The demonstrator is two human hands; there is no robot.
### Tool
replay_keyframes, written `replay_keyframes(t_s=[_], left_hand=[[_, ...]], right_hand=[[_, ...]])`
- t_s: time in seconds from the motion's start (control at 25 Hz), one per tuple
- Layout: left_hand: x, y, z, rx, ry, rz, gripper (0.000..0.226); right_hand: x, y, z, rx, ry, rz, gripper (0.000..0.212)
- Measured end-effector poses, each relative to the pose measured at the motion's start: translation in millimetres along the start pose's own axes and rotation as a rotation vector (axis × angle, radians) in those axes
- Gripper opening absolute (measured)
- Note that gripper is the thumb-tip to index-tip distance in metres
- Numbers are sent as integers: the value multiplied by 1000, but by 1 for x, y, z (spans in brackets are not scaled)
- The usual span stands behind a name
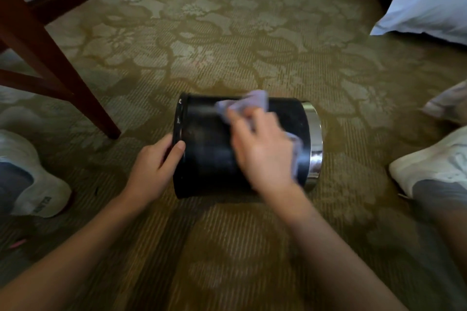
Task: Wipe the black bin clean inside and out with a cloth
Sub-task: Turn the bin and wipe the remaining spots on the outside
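Two bare forearms (336, 247) reach forward over a patterned olive carpet (227, 33) in the head camera's view, toward a black bin (207, 156) lying on its side at the middle of the frame, between the person's feet. The bin is a short, dark cylinder with a slightly dull wall. A thin black rim runs round its left end and a bright chrome band (316, 149) circles its right end. Which end is the mouth cannot be told.

The left hand (154, 164) grips the bin's left end, thumb laid on the outer wall and fingers curled over the rim and out of sight. The right hand (262, 149), blurred, rests on top of the bin near the chrome band with its fingers closed round a crumpled pale lavender cloth (250, 103). The cloth lies against the bin's upper wall and shows beyond the fingertips and under the palm.

One bin, one cloth and two hands are in view. Two white shoes flank the scene, one at the left edge (32, 174) and one at the right (434, 159). A dark red wooden furniture leg (50, 58) slants across the upper left, and one white pillow (429, 0) lies at the upper right.
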State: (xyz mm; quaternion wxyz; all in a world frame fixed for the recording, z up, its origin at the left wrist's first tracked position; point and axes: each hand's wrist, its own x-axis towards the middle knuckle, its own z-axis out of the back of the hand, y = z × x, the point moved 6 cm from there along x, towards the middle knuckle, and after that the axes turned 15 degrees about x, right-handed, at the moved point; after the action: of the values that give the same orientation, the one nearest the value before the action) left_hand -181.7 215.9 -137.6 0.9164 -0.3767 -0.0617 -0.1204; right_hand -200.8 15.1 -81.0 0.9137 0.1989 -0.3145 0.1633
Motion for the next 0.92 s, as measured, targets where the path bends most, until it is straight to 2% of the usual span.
replay_keyframes(t_s=[0.12, 0.2, 0.24, 0.32, 0.4, 0.48, 0.56, 0.68, 0.76, 0.84, 0.92], left_hand=[[-1, -1, -2, 28, -22, 13, 46], [-4, -6, -1, 60, -56, 12, 42], [-6, -8, 0, 76, -77, 4, 37], [-8, -9, 3, 114, -114, -22, 33], [-10, -4, 2, 101, -109, -30, 39], [-12, 0, 0, 43, -109, -27, 47], [-14, 3, -4, 0, -105, -4, 50], [-23, 3, -11, -40, -120, 1, 45], [-32, 3, -14, -42, -131, -6, 40], [-39, 2, -14, -61, -132, 1, 33], [-45, 0, -14, -41, -130, -9, 32]], right_hand=[[-8, -83, 51, 18, -152, -344, 34], [-5, -94, 62, 50, -222, -455, 32], [1, -81, 54, 72, -228, -453, 31], [23, -20, 19, 163, -149, -329, 29], [38, 57, -24, 217, -16, -151, 28], [46, 91, -43, 231, 58, -46, 28], [46, 60, -29, 185, 90, -81, 29], [25, -47, 28, 11, 31, -383, 32], [12, -94, 64, -5, -38, -549, 31], [14, -83, 61, -3, -45, -558, 30], [25, -25, 28, 61, 13, -426, 27]])
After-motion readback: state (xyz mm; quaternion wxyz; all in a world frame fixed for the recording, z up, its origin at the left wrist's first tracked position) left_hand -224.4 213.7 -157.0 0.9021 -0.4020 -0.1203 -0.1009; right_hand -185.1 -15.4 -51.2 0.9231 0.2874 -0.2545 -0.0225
